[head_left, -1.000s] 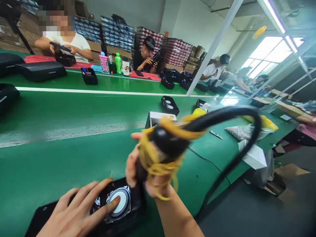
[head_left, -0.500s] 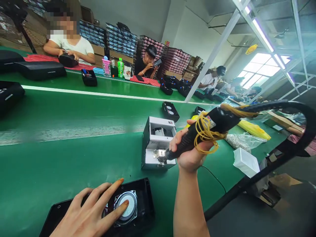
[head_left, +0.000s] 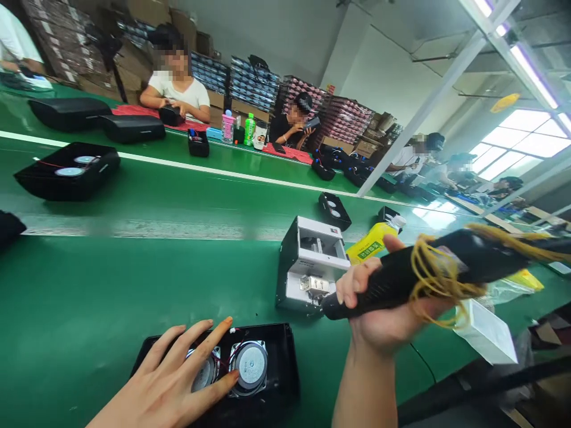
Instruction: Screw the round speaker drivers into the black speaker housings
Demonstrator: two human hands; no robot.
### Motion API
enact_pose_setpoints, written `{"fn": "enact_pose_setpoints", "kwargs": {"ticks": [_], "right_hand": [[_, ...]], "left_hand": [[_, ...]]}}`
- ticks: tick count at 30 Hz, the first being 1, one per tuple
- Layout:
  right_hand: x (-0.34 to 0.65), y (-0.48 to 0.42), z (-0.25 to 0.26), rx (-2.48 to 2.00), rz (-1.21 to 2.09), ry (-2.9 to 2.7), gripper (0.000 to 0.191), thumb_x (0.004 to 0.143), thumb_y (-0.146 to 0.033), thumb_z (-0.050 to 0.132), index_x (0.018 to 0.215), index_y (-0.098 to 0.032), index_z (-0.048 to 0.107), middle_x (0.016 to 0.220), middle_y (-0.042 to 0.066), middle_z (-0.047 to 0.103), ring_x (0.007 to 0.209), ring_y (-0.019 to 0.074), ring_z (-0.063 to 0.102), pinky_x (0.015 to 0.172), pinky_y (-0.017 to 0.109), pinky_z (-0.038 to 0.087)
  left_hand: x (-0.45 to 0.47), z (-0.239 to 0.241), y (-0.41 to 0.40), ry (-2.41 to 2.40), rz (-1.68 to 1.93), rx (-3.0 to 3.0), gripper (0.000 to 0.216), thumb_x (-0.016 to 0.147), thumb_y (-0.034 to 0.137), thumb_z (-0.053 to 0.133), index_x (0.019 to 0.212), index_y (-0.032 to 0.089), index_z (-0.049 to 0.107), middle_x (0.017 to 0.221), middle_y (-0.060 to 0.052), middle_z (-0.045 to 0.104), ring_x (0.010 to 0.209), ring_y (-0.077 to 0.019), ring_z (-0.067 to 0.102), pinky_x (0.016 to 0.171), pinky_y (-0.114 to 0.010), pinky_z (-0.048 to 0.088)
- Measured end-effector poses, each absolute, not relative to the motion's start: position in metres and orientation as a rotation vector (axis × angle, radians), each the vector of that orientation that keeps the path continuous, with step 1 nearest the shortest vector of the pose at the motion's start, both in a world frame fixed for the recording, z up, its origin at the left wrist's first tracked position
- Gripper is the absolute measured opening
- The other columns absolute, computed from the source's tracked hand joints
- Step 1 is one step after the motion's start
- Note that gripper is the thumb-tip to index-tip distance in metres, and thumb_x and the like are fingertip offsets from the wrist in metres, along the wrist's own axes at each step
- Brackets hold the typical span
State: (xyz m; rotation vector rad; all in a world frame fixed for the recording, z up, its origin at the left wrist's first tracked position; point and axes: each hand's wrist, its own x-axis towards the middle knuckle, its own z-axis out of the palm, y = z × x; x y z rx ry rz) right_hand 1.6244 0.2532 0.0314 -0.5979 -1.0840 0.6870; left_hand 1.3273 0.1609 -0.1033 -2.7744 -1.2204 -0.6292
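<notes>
My right hand (head_left: 379, 297) is wrapped around a black electric screwdriver (head_left: 401, 274) bound with yellow rubber bands. The tool's tip points left, at the front of a grey-and-black screw feeder (head_left: 312, 261); whether it touches cannot be made out. With fingers spread, my left hand (head_left: 172, 374) rests over an open black speaker housing (head_left: 281, 362) at the bottom of the view. Two round speakers sit inside it. The right speaker (head_left: 250, 365) shows fully, with my thumb at its left edge, while my fingers partly cover the other speaker (head_left: 205, 374).
A yellow bottle (head_left: 368, 245) lies behind the feeder, and a white plastic box (head_left: 486, 330) stands to the right. Other housings, one with two speakers (head_left: 71, 169), sit across the green bench (head_left: 134, 279). Several co-workers sit along the far side.
The view has swung left, so things appear farther right. My thumb has shifted from the right speaker's centre to its edge. The screwdriver is tilted flatter, its tip still near the feeder.
</notes>
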Motion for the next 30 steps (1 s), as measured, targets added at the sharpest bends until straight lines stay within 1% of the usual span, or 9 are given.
{"fn": "enact_pose_setpoints", "kwargs": {"ticks": [2,4,7,10,16,20,22,26,30], "right_hand": [[1.618,0.246,0.039,-0.550,0.707,-1.099,0.070,0.087,-0.087,0.057,0.122,-0.028,0.073,0.057,-0.008,0.054,0.032,0.0093,0.039,0.030,0.021,0.036],[1.608,0.240,0.047,-0.498,0.732,-1.100,0.065,0.089,-0.082,0.059,0.123,-0.028,0.074,0.057,-0.008,0.053,0.031,0.0082,0.037,0.029,0.021,0.036],[1.586,0.234,0.054,-0.411,0.838,-1.115,0.058,0.089,-0.073,0.067,0.125,-0.028,0.073,0.059,-0.009,0.054,0.030,0.0072,0.037,0.029,0.021,0.038],[1.561,0.231,0.052,-0.365,0.948,-1.145,0.058,0.094,-0.074,0.060,0.126,-0.028,0.072,0.060,-0.008,0.056,0.031,0.0081,0.042,0.031,0.020,0.042],[1.523,0.229,0.039,-0.412,1.104,-1.117,0.055,0.090,-0.077,0.066,0.121,-0.032,0.073,0.060,-0.006,0.056,0.034,0.0099,0.043,0.034,0.021,0.043],[1.519,0.235,0.026,-0.427,1.164,-1.215,0.060,0.090,-0.081,0.062,0.123,-0.032,0.071,0.061,-0.006,0.056,0.035,0.0125,0.047,0.035,0.025,0.045],[1.520,0.240,0.018,-0.420,1.186,-1.292,0.062,0.092,-0.082,0.058,0.128,-0.032,0.067,0.064,-0.005,0.057,0.036,0.0134,0.049,0.035,0.026,0.047],[1.523,0.246,0.004,-0.447,1.216,-1.330,0.062,0.091,-0.082,0.058,0.130,-0.034,0.064,0.067,-0.006,0.058,0.039,0.0129,0.051,0.037,0.025,0.046],[1.524,0.249,-0.005,-0.465,1.235,-1.352,0.063,0.092,-0.083,0.057,0.132,-0.033,0.062,0.068,-0.006,0.058,0.040,0.0123,0.052,0.038,0.024,0.046]], "left_hand": [[1.327,-0.094,0.159,-1.297,-0.519,-2.803,0.104,0.056,0.013,0.079,0.148,0.054,0.052,0.180,-0.004,0.017,0.153,-0.0439,0.038,0.121,-0.067,0.028],[1.328,-0.082,0.159,-1.358,-0.388,-2.865,0.110,0.052,0.008,0.076,0.148,0.054,0.050,0.179,-0.005,0.020,0.154,-0.0456,0.038,0.119,-0.071,0.032],[1.331,-0.063,0.162,-1.392,-0.201,-3.005,0.108,0.057,0.006,0.075,0.150,0.053,0.048,0.178,-0.009,0.024,0.153,-0.0480,0.040,0.114,-0.076,0.040],[1.335,-0.051,0.165,-1.462,-0.086,-3.081,0.102,0.059,0.005,0.076,0.148,0.050,0.053,0.177,-0.013,0.027,0.152,-0.0523,0.040,0.113,-0.079,0.040],[1.338,-0.048,0.162,-1.463,-0.157,-3.097,0.100,0.061,0.003,0.078,0.149,0.044,0.055,0.174,-0.017,0.032,0.153,-0.0523,0.039,0.115,-0.079,0.039],[1.337,-0.057,0.164,-1.416,-0.234,-3.142,0.094,0.066,0.017,0.087,0.150,0.041,0.053,0.176,-0.024,0.022,0.154,-0.0565,0.033,0.115,-0.084,0.033],[1.336,-0.063,0.165,-1.398,-0.316,-3.143,0.090,0.071,0.024,0.088,0.151,0.042,0.051,0.177,-0.023,0.016,0.156,-0.0550,0.030,0.117,-0.083,0.028],[1.336,-0.069,0.164,-1.398,-0.305,-3.158,0.087,0.074,0.025,0.086,0.151,0.041,0.050,0.177,-0.023,0.015,0.158,-0.0537,0.027,0.119,-0.083,0.026],[1.335,-0.074,0.161,-1.373,-0.382,-3.151,0.080,0.082,0.040,0.084,0.152,0.040,0.048,0.178,-0.023,0.012,0.160,-0.0522,0.024,0.121,-0.080,0.025]]}}
